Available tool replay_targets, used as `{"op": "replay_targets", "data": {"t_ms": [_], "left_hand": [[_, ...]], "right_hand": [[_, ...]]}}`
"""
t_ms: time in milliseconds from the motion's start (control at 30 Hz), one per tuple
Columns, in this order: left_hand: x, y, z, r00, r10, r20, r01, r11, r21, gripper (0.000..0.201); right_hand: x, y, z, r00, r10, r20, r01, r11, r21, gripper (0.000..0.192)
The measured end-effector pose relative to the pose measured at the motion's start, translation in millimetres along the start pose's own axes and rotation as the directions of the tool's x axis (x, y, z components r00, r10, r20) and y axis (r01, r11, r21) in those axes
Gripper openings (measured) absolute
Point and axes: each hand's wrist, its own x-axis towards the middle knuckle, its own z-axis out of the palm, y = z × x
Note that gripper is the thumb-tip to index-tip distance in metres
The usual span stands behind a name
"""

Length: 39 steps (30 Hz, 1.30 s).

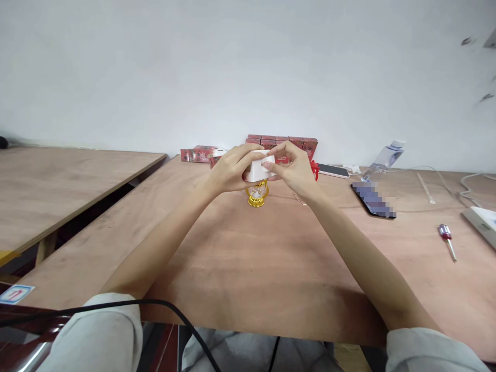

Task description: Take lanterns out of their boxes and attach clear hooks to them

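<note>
Above the middle of the table, both of my hands are on a small box (256,169) with a white face towards me. My left hand (231,168) wraps round its left side, fingers over the top. On the right, my right hand (297,169) pinches the white cardboard at the box's end between thumb and fingers. Whatever is inside the box is hidden. Just below the hands, a small gold lantern (256,199) with a clear body stands upright on the table, its top covered by the box and hands.
Several red printed boxes (310,146) are stacked by the wall, with a red carton (194,154) left of them. Rightwards lie a red ribbon (315,170), two phones (372,200), a tilted clear bottle (382,161), a screwdriver (446,235) and cables. A black cable (155,301) crosses the front edge.
</note>
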Motion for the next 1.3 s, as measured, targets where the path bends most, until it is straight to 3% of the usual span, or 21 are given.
{"op": "replay_targets", "data": {"t_ms": [333, 600, 867, 1000, 1133, 1233, 1300], "left_hand": [[-3.0, 0.4, 4.8, 1.000, -0.006, -0.008, 0.006, 1.000, -0.026, 0.044], [-1.5, -0.6, 2.9, 0.999, -0.009, -0.036, 0.007, 0.999, -0.048, 0.056], [-1.0, 5.6, 1.6, 0.994, -0.077, -0.083, 0.065, 0.989, -0.133, 0.059], [0.1, 12.1, 1.3, 0.992, -0.077, -0.095, 0.068, 0.993, -0.095, 0.050], [6.4, 18.7, -3.8, 0.982, 0.019, -0.189, -0.031, 0.997, -0.064, 0.051], [10.9, 21.2, -7.8, 0.955, 0.122, -0.269, -0.127, 0.992, -0.004, 0.056], [11.6, 21.4, -8.7, 0.962, 0.105, -0.252, -0.107, 0.994, 0.004, 0.055]], "right_hand": [[-0.1, 6.1, 5.4, 0.997, -0.036, -0.062, 0.023, 0.981, -0.193, 0.024], [0.8, 7.2, 0.0, 1.000, -0.004, 0.018, 0.004, 1.000, 0.003, 0.038], [1.7, 4.2, -0.4, 0.998, 0.024, 0.062, -0.027, 0.999, 0.043, 0.062], [-1.5, -3.4, 3.4, 0.980, 0.018, 0.198, -0.047, 0.988, 0.144, 0.071], [-5.2, -9.7, 1.5, 0.910, -0.084, 0.407, -0.047, 0.953, 0.301, 0.080], [-5.1, -12.4, -4.4, 0.879, -0.091, 0.469, -0.081, 0.938, 0.336, 0.083], [-3.6, -13.2, -8.1, 0.876, -0.086, 0.474, -0.075, 0.947, 0.311, 0.086]]}}
